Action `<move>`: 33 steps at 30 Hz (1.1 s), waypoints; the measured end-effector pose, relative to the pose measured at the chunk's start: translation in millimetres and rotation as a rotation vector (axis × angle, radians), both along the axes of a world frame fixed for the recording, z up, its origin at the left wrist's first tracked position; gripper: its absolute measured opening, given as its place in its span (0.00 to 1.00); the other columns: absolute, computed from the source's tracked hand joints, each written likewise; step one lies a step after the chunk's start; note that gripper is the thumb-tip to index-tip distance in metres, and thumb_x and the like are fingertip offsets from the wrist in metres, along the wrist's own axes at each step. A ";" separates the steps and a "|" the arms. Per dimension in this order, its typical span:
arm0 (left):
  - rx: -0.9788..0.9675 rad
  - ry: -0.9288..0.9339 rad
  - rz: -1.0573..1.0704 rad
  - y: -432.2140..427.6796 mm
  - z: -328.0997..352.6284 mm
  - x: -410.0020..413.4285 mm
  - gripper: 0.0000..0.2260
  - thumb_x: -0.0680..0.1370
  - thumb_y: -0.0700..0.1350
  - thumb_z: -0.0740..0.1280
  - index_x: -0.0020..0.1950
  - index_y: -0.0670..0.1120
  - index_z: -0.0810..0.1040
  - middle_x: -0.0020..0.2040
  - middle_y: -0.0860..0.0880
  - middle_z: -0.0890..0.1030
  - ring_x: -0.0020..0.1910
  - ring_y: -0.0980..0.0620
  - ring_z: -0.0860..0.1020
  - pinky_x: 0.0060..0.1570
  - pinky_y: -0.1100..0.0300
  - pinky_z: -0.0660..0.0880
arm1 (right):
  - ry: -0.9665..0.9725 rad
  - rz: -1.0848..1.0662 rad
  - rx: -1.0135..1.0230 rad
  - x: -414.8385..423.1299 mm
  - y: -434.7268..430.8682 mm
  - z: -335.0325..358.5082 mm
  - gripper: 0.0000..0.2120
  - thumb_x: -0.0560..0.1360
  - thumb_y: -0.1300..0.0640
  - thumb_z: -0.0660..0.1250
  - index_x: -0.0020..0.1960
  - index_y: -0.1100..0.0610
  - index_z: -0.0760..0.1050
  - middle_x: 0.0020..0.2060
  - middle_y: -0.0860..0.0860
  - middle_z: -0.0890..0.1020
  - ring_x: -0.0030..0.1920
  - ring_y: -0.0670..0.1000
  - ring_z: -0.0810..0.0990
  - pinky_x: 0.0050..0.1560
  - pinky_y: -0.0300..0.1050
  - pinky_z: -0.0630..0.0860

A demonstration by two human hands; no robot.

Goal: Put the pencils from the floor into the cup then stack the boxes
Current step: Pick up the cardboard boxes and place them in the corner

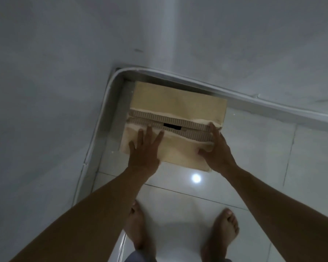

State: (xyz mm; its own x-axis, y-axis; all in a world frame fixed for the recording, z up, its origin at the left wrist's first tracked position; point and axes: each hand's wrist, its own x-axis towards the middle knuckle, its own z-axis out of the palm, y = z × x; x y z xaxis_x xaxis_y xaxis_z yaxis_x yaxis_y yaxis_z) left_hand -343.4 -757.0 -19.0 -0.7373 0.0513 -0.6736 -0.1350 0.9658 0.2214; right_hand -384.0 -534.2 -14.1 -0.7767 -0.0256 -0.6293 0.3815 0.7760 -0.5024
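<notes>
Tan cardboard box (pixel 178 103), shut, sits on glossy white floor tiles (pixel 254 157) at mid-frame; my left hand (pixel 144 154) and right hand (pixel 218 150) press flat on top.

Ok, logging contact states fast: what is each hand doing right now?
Left hand: open, fingers spread flat on top of the cardboard box.
Right hand: at the box's right edge; grip cannot be told.

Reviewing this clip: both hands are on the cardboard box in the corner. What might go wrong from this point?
1. The cardboard box has a torn top with a dark gap at the seam; the left hand, pressing flat beside it, may cave it in.
2. The right hand sits at the right edge, so an uneven push may skew the box.
3. Bare feet on glossy floor tiles may slip.
</notes>
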 end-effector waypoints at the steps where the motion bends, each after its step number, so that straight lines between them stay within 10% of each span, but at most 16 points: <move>1: -0.028 0.029 0.018 -2.0 1.2 -1.5 0.41 0.77 0.51 0.66 0.76 0.58 0.36 0.78 0.47 0.34 0.77 0.41 0.39 0.73 0.37 0.51 | 0.003 0.001 -0.001 -4.9 -6.3 0.1 0.44 0.74 0.62 0.69 0.79 0.48 0.46 0.72 0.57 0.62 0.69 0.59 0.67 0.63 0.54 0.71; 8: -0.093 0.081 0.077 -23.4 10.3 -19.1 0.36 0.79 0.46 0.64 0.78 0.54 0.44 0.78 0.45 0.44 0.77 0.41 0.50 0.68 0.40 0.66 | -0.077 -0.008 -0.031 -33.8 -38.9 -1.0 0.42 0.76 0.59 0.66 0.78 0.42 0.43 0.76 0.56 0.54 0.70 0.62 0.66 0.66 0.59 0.71; 27: 0.215 -0.089 0.216 24.5 83.2 21.4 0.27 0.80 0.51 0.61 0.77 0.51 0.56 0.78 0.50 0.57 0.77 0.50 0.55 0.72 0.47 0.57 | 0.004 0.115 -0.031 36.6 -13.4 71.2 0.29 0.78 0.51 0.64 0.76 0.51 0.58 0.75 0.53 0.63 0.73 0.55 0.64 0.71 0.53 0.62; 33: 0.303 0.141 0.234 70.0 156.3 60.6 0.20 0.81 0.49 0.61 0.72 0.49 0.68 0.73 0.51 0.68 0.74 0.53 0.62 0.73 0.52 0.57 | -0.015 0.384 0.077 79.8 3.0 135.7 0.26 0.80 0.46 0.60 0.76 0.47 0.58 0.77 0.50 0.59 0.77 0.54 0.54 0.74 0.55 0.52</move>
